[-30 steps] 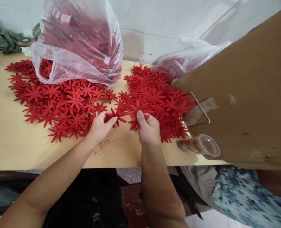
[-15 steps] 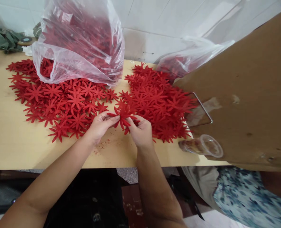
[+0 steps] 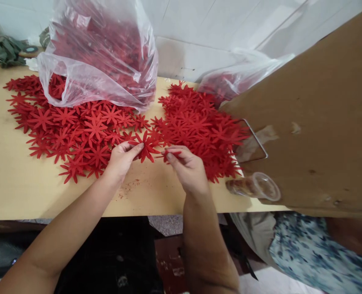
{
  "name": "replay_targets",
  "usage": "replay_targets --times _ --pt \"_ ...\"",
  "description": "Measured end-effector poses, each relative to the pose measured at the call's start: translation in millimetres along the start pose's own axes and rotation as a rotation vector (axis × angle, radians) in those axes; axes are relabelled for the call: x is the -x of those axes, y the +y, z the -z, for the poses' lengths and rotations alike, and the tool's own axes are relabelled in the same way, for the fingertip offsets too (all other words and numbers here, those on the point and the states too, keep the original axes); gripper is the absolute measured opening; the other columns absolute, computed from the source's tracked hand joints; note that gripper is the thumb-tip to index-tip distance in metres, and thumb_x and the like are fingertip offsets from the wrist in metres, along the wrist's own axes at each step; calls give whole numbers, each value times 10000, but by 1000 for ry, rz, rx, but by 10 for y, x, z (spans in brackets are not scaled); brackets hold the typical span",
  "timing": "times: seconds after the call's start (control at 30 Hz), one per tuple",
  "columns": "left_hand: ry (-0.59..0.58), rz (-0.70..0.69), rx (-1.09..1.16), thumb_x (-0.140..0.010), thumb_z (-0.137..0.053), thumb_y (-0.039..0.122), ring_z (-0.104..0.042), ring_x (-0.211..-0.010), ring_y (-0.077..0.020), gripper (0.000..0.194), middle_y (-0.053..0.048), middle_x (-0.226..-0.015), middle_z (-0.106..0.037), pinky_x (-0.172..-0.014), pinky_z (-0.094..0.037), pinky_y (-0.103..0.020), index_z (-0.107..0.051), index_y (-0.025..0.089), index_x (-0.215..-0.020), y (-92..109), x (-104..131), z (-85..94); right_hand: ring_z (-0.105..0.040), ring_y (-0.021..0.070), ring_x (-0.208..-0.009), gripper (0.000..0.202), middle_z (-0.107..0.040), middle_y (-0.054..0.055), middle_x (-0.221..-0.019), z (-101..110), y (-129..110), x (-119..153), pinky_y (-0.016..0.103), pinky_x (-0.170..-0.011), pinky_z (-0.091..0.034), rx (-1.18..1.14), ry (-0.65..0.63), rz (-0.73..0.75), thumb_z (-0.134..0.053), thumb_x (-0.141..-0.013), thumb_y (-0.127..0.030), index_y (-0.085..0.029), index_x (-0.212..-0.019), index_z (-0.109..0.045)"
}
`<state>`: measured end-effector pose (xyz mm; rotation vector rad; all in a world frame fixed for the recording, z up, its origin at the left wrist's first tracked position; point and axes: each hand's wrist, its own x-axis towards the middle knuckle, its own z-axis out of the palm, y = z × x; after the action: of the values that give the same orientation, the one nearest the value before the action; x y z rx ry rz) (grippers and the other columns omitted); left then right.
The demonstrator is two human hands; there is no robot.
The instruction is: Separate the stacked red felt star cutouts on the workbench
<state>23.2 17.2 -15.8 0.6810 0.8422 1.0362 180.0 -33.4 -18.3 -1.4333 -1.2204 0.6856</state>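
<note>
Flower (image 3: 148, 148), red, spread wide like a star, pinched in the left hand (image 3: 121, 159), thin red piece (image 3: 175, 152) pointing sideways, pinched in the right hand (image 3: 190, 167), both reaching forward

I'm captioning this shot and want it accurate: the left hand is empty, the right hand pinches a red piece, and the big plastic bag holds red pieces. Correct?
Not quite: the left hand isn't empty. The head view shows it pinching a red flower shape. The right hand does pinch a red piece, and the big plastic bag holds red pieces.
</note>
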Motion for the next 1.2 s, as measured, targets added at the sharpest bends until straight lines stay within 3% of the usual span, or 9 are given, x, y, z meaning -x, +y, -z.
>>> replay_targets --times 0.17,0.33,0.6,0.73,0.93,1.07,1.2 --pt "13 8 -36 -579 -685 250 -516 -577 -53 154 30 -607 -601 -641 -409 -226 -598 140 -643 -2 0 -9 -516 71 -522 256 -590 -24 -596 112 -10 -53 204 -503 -426 -103 212 -142 -673 -613 -418 -185 -703 -618" --pt "0 -11 -61 -589 -680 252 -523 -609 -58 158 25 -644 -611 -667 -404 -232 -608 142 -677 -18 -8 2 -402 50 -374 329 -475 -65 -415 174 -7 -132 188 -376 -320 -103 295 -163 -671 -587 -469 -174 -549 -530" --pt "-42 -3 -107 -612 -661 256 -514 -604 -62 149 22 -644 -601 -658 -403 -237 -592 140 -675 -33 -4 -4 -381 51 -376 338 -433 -74 -435 420 46 -390 200 -366 -313 -60 476 -112 -645 -611 -466 -193 -529 -463" --pt "-52 -1 -134 -613 -661 262 -513 -604 -62 161 22 -648 -593 -675 -408 -246 -590 137 -685 -36 11 -12 -421 57 -399 291 -470 -74 -503 471 36 -448 200 -367 -372 -106 461 -136 -698 -563 -378 -213 -585 -460" --pt "-45 7 -156 -616 -654 251 -499 -580 -57 149 24 -627 -584 -644 -402 -239 -574 134 -660 -25 23 -29 -481 52 -461 289 -511 -76 -554 541 -13 -541 181 -412 -431 -191 388 -300 -738 -494 -252 -200 -617 -481" --pt "-34 16 -151 -618 -650 232 -500 -582 -55 132 23 -631 -591 -638 -400 -232 -570 134 -655 -10 27 -47 -478 51 -448 251 -512 -81 -515 622 -61 -624 180 -427 -434 -186 354 -320 -710 -535 -227 -189 -614 -475" --pt "-31 26 -163 -623 -641 212 -502 -577 -53 116 25 -624 -594 -629 -403 -228 -561 131 -645 -8 27 -64 -370 55 -355 259 -391 -83 -397 742 -23 -733 198 -368 -354 58 497 -238 -624 -659 -303 -186 -540 -426"
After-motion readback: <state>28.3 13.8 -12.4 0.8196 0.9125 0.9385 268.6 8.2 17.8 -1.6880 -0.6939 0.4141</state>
